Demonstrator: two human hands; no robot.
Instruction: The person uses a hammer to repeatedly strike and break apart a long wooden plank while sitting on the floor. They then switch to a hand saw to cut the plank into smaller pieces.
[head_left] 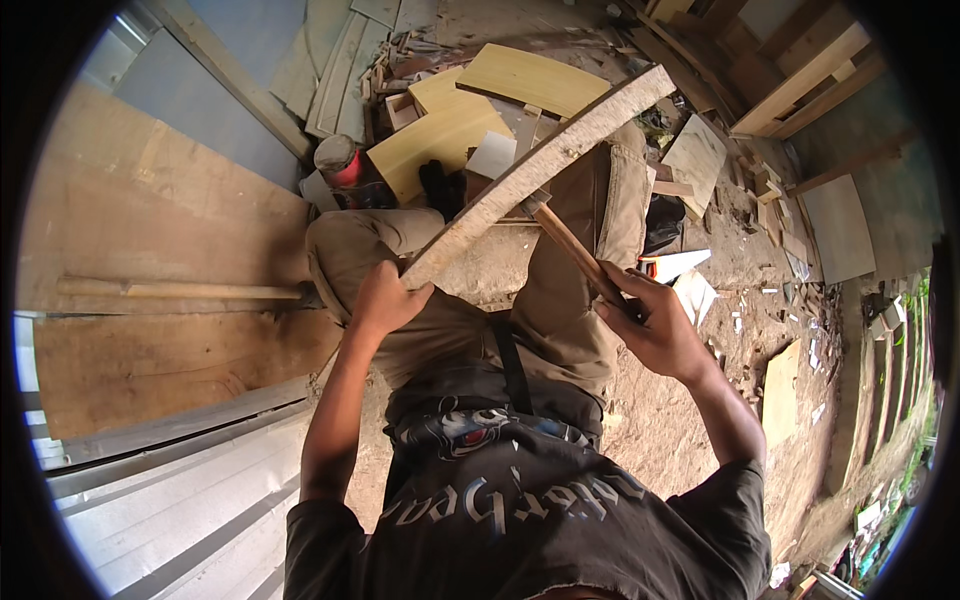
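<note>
My left hand (386,300) is closed round the near end of a long, rough wooden board (545,178), which slants up and away to the right across my knees. In my right hand (655,325) is a hammer (572,245), gripped low on its wooden handle. The hammer's head sits right by the board's near edge, partly hidden by it; whether the two touch I cannot tell. My bent legs, in brown trousers, lie under both.
Yellowish boards (535,78) lie on a low pile beyond my knees, near a jar with a red band (338,160). Large wooden panels (180,365) stand at the left. Wood scraps and a loose light panel (782,395) litter the dirt floor at the right.
</note>
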